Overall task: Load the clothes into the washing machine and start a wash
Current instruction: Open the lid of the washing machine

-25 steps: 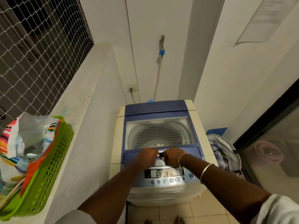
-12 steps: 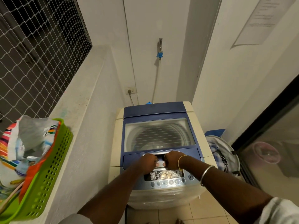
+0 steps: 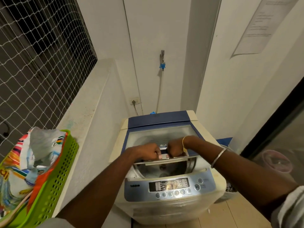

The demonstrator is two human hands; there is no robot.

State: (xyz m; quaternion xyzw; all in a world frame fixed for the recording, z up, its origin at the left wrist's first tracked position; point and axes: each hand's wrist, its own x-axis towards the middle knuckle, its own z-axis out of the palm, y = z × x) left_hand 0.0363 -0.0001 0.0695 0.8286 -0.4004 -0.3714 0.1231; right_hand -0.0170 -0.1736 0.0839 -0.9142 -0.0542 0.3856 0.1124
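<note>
1. Both forearms are bare from the sleeve edges down to the left hand (image 3: pixel 148 151) and the right hand (image 3: pixel 175 149).
2. A thin gold-coloured bangle (image 3: pixel 183 144) circles the right wrist, just behind the hand.
3. A slim silver-coloured metal bangle (image 3: pixel 219 157) sits farther up the right forearm, apart from the gold one.
4. A loose pale grey fabric sleeve (image 3: pixel 289 209) with soft folds covers the right upper arm.
5. A similar pale grey sleeve edge (image 3: pixel 54 223) shows on the left arm, only partly in view.

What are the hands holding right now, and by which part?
The left hand and right hand both grip the washing machine lid at its front handle.
</note>
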